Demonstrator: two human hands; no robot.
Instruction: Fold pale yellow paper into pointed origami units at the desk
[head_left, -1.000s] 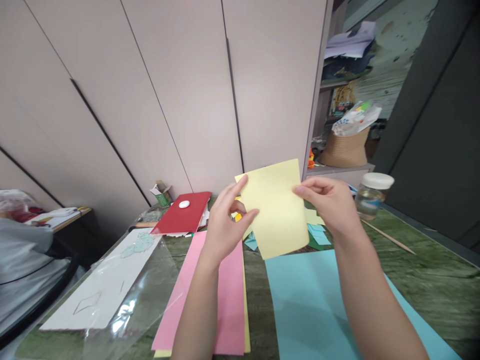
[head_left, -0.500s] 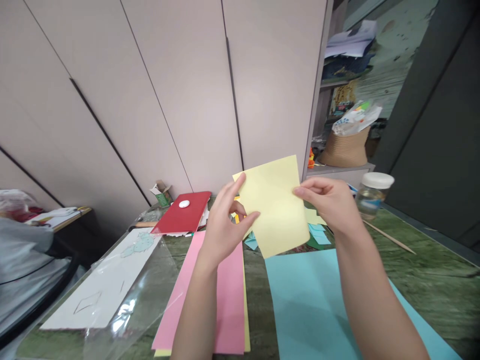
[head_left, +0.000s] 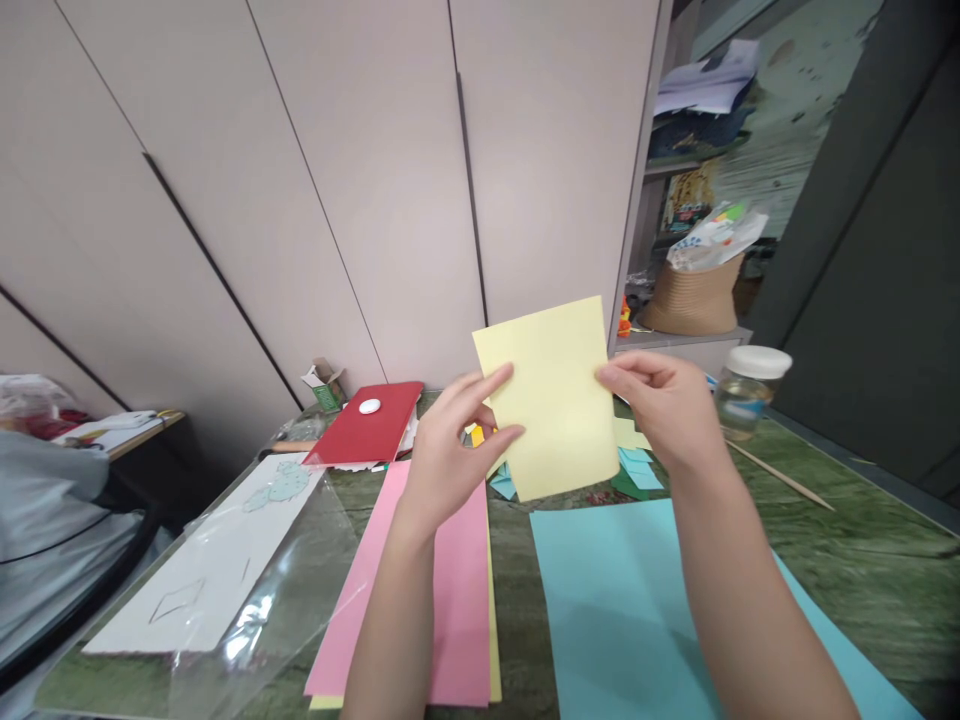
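I hold up a yellow sheet of paper (head_left: 562,400) above the table, tilted slightly. My right hand (head_left: 667,405) pinches its right edge between thumb and fingers. At the left edge is my left hand (head_left: 454,450), its index finger and thumb over the front of the sheet and its other fingers partly hidden. Below the sheet, a large light-blue paper (head_left: 615,610) lies under my right forearm. Pink paper (head_left: 461,600) lies under my left forearm, with yellow paper (head_left: 494,640) showing beneath it.
At left lie a white sheet with a drawing (head_left: 225,540) and clear plastic film (head_left: 300,560). Behind are a red folder (head_left: 375,430) and small blue paper pieces (head_left: 639,470). A lidded jar (head_left: 746,395) and a thin wooden stick (head_left: 784,478) are at right. A person's sleeve (head_left: 45,480) shows far left.
The yellow sheet has risen slightly and its lower edge is now clear of the light-blue paper. My left index finger has moved from the top left corner down along the sheet's left side.
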